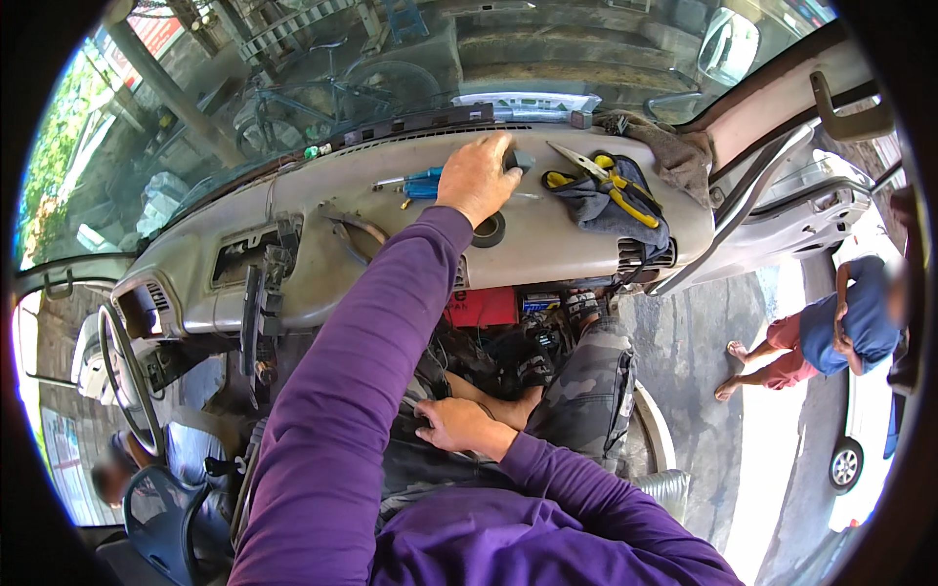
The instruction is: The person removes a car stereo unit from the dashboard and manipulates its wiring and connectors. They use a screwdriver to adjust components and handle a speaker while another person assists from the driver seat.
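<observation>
My left hand (pixel 479 178) reaches over the dashboard, its fingers closed around a small dark grey block (pixel 521 161). Beside that hand lie screwdrivers with blue handles (pixel 421 186). A roll of black tape (pixel 489 230) sits just below the wrist. To the right, pliers with yellow handles (pixel 625 193) rest on a grey and yellow glove-like cloth (pixel 584 203). Low over my lap, my right hand (pixel 457 426) has its fingers curled in; what they hold, if anything, is hidden. Another plier-like tool (pixel 354 234) lies partly behind my left sleeve.
The dashboard (pixel 567 256) spans the width under the windshield, with an opening and loose trim (pixel 256 303) at its left. A steering wheel (pixel 125 376) and a bent person (pixel 195 454) are at the left. A brown rag (pixel 674 151) lies far right. Another person (pixel 848 317) stands outside.
</observation>
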Tool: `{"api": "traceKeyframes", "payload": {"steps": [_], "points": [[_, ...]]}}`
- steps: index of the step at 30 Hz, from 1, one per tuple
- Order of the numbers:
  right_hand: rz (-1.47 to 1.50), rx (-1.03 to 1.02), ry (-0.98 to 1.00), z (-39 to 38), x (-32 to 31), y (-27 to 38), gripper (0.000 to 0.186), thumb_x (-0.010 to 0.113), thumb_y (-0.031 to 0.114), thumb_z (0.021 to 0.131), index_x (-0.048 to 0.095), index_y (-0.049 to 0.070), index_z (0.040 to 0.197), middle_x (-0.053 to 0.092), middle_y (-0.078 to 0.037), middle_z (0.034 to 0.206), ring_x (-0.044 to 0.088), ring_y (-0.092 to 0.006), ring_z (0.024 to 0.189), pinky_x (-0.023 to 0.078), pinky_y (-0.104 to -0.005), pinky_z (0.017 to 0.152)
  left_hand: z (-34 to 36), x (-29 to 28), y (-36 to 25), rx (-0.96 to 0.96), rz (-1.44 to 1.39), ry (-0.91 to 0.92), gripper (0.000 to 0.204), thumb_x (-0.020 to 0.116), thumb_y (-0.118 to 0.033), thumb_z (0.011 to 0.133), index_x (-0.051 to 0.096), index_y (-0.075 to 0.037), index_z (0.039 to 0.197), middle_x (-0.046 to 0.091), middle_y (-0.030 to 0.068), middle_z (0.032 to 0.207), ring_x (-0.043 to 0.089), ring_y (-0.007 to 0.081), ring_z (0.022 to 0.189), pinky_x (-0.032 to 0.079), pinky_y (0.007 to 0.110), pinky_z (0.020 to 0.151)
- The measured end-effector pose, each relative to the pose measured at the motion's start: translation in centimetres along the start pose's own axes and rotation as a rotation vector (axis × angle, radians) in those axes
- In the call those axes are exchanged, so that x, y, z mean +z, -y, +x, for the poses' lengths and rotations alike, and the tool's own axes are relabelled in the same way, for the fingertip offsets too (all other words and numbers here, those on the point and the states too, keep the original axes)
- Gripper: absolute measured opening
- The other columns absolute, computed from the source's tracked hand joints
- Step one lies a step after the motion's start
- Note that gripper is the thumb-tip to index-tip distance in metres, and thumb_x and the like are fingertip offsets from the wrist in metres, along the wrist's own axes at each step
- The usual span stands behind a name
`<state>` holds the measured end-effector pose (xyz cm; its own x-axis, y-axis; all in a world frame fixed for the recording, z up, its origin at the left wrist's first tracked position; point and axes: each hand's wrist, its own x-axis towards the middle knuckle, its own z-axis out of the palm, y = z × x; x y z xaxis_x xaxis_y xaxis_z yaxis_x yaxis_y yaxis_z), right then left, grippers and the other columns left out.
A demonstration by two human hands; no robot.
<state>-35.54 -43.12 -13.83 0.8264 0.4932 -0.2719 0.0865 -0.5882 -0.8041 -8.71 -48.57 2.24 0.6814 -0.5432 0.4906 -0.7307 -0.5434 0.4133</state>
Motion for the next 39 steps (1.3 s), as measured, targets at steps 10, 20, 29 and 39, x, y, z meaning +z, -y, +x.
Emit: {"api": "traceKeyframes", "payload": {"steps": [10, 20, 29, 39], "points": [[-0.014, -0.008, -0.033, 0.3, 1.6, -0.5, 0.033, 0.063, 0.032, 0.100, 0.069, 0.012, 0.125, 0.077, -0.020, 0.108, 0.072, -0.0435, 0.102, 0.057, -0.0540, 0.088, -19.2, -17.2, -1.9, -0.051, 0.094, -0.110, 0.029, 0.081, -0.007, 0.083, 0.072, 0.001, 0.110, 0.071, 0.0197, 0.124, 0.069, 0.0380, 0.115, 0.055, 0.044, 0.099], [0.322, -0.041, -0.244, 2.5, 2.4, -4.0, 0.022, 0.060, 0.003, 0.103, 0.052, -0.002, 0.123, 0.072, -0.014, 0.084, 0.069, -0.0247, 0.069, 0.055, -0.0364, 0.067, -35.7, -27.3, 2.0, -0.705, 0.211, -0.296, 0.037, 0.081, -0.004, 0.080, 0.072, 0.001, 0.116, 0.070, 0.0176, 0.117, 0.069, 0.0323, 0.106, 0.056, 0.041, 0.093], [0.060, 0.080, -0.475, 3.2, 2.6, -2.4, 0.011, 0.071, 0.015, 0.096, 0.074, 0.005, 0.100, 0.076, -0.018, 0.091, 0.075, -0.0404, 0.088, 0.057, -0.0463, 0.077, -35.1, -23.5, 4.5, -0.602, 0.349, -0.354, 0.041, 0.084, -0.013, 0.080, 0.070, -0.003, 0.116, 0.065, 0.0183, 0.126, 0.062, 0.0407, 0.115, 0.050, 0.048, 0.101], [-0.102, 0.117, -0.349, 3.6, 3.4, -1.7, 0.020, 0.069, 0.027, 0.096, 0.074, 0.008, 0.097, 0.076, -0.022, 0.092, 0.073, -0.0460, 0.089, 0.057, -0.0556, 0.079, -33.8, -22.9, 5.9, -0.541, 0.366, -0.384, 0.040, 0.085, -0.015, 0.078, 0.071, -0.003, 0.113, 0.067, 0.0181, 0.122, 0.063, 0.0407, 0.111, 0.051, 0.050, 0.098]]}}
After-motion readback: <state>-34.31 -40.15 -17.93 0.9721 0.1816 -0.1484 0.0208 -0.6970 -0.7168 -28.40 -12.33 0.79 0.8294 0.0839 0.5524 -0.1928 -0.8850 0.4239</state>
